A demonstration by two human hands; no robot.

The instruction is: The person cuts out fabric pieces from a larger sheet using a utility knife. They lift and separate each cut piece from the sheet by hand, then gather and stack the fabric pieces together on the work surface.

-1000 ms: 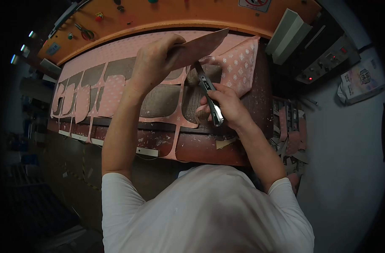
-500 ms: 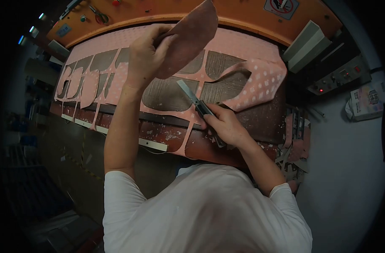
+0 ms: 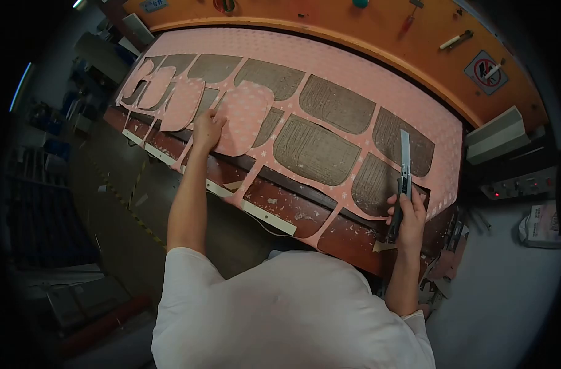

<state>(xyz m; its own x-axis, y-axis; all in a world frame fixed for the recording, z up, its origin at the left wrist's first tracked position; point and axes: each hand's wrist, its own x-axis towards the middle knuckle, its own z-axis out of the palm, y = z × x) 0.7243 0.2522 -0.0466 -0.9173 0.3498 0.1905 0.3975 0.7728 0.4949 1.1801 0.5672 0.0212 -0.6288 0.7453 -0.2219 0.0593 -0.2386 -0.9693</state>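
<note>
My left hand grips the left edge of a rounded pink piece with pale spots, which lies on a stack at the left half of the table. My right hand is closed around the dark handle of a utility knife. The knife's long blade is out and points away from me, above the table's right part. Under both hands spreads a pink sheet with several rounded holes cut through it. Brown, scored board shows through the holes.
More pink cut pieces lie in piles farther left. An orange panel with hanging tools rises behind the table. At right stand a control box and a white-wrapped package. Scraps hang below the table's right end.
My left hand has come down and left with the pink piece, from raised in the air to the stack. My right hand has moved right with the knife. The view has turned.
</note>
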